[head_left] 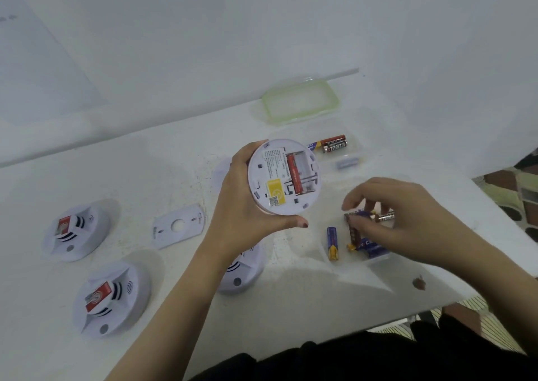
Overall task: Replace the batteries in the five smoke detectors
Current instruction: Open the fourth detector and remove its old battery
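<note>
Dark clothing [378, 357] fills the 6 o'clock edge, and both bare forearms reach up from it over a white table [163, 171]. The left hand [241, 206] grips a round smoke detector [283, 177] by its rim, back side to the camera. In its open compartment lies one red battery [294, 177], long axis running 12 to 6 o'clock. At 4 o'clock from it, the right hand [407, 214] arches palm-down over loose batteries [333, 242] in a clear tray, thumb and fingertips pinching a dark battery [364, 214]. Two other detectors [75, 230] sit at 8 o'clock beside a mounting plate [178, 225]. A green-rimmed lid [300, 101] rests at 12 o'clock.
</note>
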### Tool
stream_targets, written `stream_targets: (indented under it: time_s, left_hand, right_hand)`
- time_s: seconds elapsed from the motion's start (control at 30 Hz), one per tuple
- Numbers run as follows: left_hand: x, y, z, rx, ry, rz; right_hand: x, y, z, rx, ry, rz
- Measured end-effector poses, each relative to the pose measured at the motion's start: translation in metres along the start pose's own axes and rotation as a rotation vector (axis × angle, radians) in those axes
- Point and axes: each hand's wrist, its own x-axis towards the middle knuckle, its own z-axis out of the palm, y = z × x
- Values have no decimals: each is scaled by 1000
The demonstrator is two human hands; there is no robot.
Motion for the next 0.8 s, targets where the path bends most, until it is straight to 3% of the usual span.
stream_targets:
  time_s: [0.17,0.8]
  left_hand:
    - [2,8,14,1,-16,18]
    - [7,28,32,26,-26,38]
  right_hand:
    - [8,2,0,-32,119,-72]
    - [43,3,-19,-445,102,-439]
